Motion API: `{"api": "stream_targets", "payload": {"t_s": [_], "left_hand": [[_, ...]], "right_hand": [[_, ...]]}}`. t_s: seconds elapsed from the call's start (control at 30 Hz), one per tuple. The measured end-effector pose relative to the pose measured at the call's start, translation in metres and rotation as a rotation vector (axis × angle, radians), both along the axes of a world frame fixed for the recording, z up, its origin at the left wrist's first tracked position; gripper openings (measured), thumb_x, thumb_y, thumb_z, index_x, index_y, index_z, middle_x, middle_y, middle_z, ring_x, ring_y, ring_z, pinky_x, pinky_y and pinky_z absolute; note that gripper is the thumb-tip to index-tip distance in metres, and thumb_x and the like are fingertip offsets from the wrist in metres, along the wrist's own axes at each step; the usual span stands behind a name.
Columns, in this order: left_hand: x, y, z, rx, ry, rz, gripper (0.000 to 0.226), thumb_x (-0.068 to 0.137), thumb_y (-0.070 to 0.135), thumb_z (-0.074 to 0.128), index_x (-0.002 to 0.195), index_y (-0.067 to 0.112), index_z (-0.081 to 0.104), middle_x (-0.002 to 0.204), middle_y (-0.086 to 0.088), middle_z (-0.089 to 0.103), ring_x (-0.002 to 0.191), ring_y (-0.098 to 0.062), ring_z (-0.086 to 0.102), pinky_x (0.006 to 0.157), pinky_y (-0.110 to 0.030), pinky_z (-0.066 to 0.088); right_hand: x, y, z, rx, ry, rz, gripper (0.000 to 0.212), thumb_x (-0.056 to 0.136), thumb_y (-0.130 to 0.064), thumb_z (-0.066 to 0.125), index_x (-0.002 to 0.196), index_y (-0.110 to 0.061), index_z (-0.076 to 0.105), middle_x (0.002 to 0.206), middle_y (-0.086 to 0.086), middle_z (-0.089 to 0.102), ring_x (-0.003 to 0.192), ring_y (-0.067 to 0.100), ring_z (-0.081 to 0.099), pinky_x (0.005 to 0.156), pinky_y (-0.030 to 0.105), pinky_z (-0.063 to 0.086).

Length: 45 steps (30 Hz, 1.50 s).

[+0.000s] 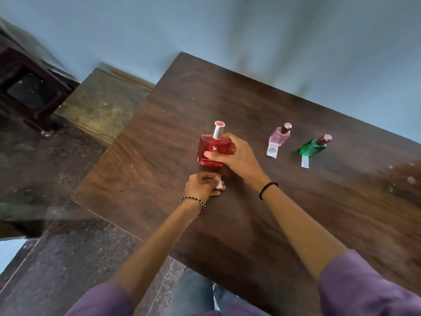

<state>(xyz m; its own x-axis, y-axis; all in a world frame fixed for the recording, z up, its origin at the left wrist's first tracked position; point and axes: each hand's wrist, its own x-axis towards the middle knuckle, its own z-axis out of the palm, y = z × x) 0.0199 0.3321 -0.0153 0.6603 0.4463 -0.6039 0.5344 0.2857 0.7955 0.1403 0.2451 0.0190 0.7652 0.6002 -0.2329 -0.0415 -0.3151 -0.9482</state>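
Note:
A red glass perfume bottle (208,153) with a silver neck stands near the left side of the dark wooden table (250,224). My right hand (237,156) grips its body from the right, thumb across the front. Just below it, my left hand (202,184) pinches a small white paper label (219,184) close to the tabletop. To the right stand a pink bottle (279,136) and a green bottle (313,147), each with a white label (272,152) (305,161) lying in front of it.
The table's left edge runs diagonally close to my left hand, with dark stone floor (68,258) beyond. A dark wooden stool (27,87) stands at far left. A blue wall (250,30) backs the table.

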Motion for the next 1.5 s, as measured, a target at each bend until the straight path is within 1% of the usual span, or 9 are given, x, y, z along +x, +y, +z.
{"api": "stream_targets", "payload": {"t_s": [0.17, 0.4, 0.63, 0.8, 0.97, 1.1, 1.17, 1.33, 1.5], "left_hand": [[-0.009, -0.023, 0.004, 0.037, -0.018, -0.101, 0.011, 0.095, 0.001, 0.062, 0.103, -0.006, 0.066, 0.081, -0.015, 0.07, 0.056, -0.004, 0.071, 0.055, -0.017, 0.058], [-0.006, -0.068, 0.032, 0.048, -0.099, -0.344, 0.016, 0.096, -0.001, 0.058, 0.104, 0.005, 0.071, 0.091, -0.013, 0.07, 0.07, -0.004, 0.07, 0.064, -0.017, 0.056], [0.005, -0.111, 0.068, -0.05, -0.203, -0.314, 0.037, 0.089, 0.049, 0.066, 0.088, 0.016, 0.082, 0.095, -0.006, 0.079, 0.088, -0.022, 0.073, 0.087, -0.034, 0.057], [0.009, -0.131, 0.085, -0.053, -0.3, -0.505, 0.056, 0.077, 0.058, 0.073, 0.094, 0.004, 0.078, 0.093, -0.007, 0.074, 0.082, -0.017, 0.067, 0.088, -0.029, 0.056], [0.003, -0.141, 0.089, -0.078, -0.302, -0.533, 0.041, 0.086, 0.045, 0.073, 0.09, 0.005, 0.078, 0.08, -0.019, 0.07, 0.067, -0.026, 0.06, 0.068, -0.032, 0.052], [-0.001, -0.152, 0.085, -0.067, -0.321, -0.456, 0.042, 0.089, 0.036, 0.073, 0.074, -0.003, 0.073, 0.058, -0.007, 0.064, 0.048, -0.018, 0.054, 0.046, -0.02, 0.047], [0.001, -0.157, 0.085, -0.035, -0.312, -0.398, 0.042, 0.088, 0.034, 0.074, 0.074, -0.006, 0.074, 0.066, -0.01, 0.069, 0.056, -0.013, 0.061, 0.053, -0.017, 0.052], [0.01, -0.162, 0.081, 0.049, -0.304, -0.373, 0.039, 0.085, 0.037, 0.077, 0.078, -0.001, 0.078, 0.077, -0.005, 0.076, 0.073, -0.007, 0.068, 0.072, -0.016, 0.056], [0.018, -0.172, 0.078, 0.096, -0.32, -0.296, 0.057, 0.08, 0.046, 0.078, 0.079, -0.011, 0.072, 0.072, -0.011, 0.064, 0.074, -0.013, 0.06, 0.087, -0.037, 0.057]], "right_hand": [[-0.039, -0.092, 0.009, 0.127, 0.212, -0.208, 0.052, 0.066, -0.044, 0.095, 0.112, -0.035, 0.073, 0.11, -0.006, 0.079, 0.103, 0.01, 0.074, 0.079, 0.022, 0.06], [-0.089, -0.178, 0.018, 0.232, 0.448, -0.348, 0.051, 0.07, -0.036, 0.092, 0.118, -0.032, 0.074, 0.115, 0.012, 0.075, 0.102, 0.031, 0.074, 0.089, 0.051, 0.061], [-0.126, -0.22, 0.036, 0.356, 0.515, -0.343, 0.048, 0.085, -0.021, 0.081, 0.13, -0.018, 0.065, 0.119, 0.023, 0.073, 0.1, 0.042, 0.074, 0.078, 0.04, 0.062], [-0.136, -0.231, 0.04, 0.387, 0.516, -0.301, 0.045, 0.082, -0.026, 0.084, 0.125, -0.022, 0.069, 0.117, 0.026, 0.073, 0.097, 0.042, 0.074, 0.079, 0.042, 0.062], [-0.142, -0.235, 0.036, 0.418, 0.518, -0.291, 0.041, 0.086, -0.023, 0.081, 0.125, -0.02, 0.069, 0.117, 0.027, 0.073, 0.095, 0.042, 0.074, 0.079, 0.042, 0.061], [-0.144, -0.234, 0.034, 0.272, 0.383, -0.344, 0.05, 0.083, -0.029, 0.084, 0.128, -0.02, 0.064, 0.111, 0.017, 0.077, 0.093, 0.04, 0.077, 0.087, 0.052, 0.061], [-0.144, -0.233, 0.037, 0.16, 0.284, -0.375, 0.053, 0.082, -0.034, 0.085, 0.128, -0.021, 0.063, 0.109, 0.009, 0.078, 0.09, 0.033, 0.078, 0.09, 0.054, 0.061], [-0.141, -0.232, 0.045, -0.28, -0.133, -0.372, 0.056, 0.085, -0.048, 0.078, 0.133, -0.028, 0.056, 0.106, -0.014, 0.066, 0.087, -0.003, 0.061, 0.069, 0.006, 0.046], [-0.143, -0.226, 0.047, -0.411, -0.368, -0.417, 0.046, 0.093, -0.033, 0.073, 0.131, -0.015, 0.053, 0.1, 0.004, 0.07, 0.073, 0.009, 0.064, 0.055, 0.005, 0.041]]}}
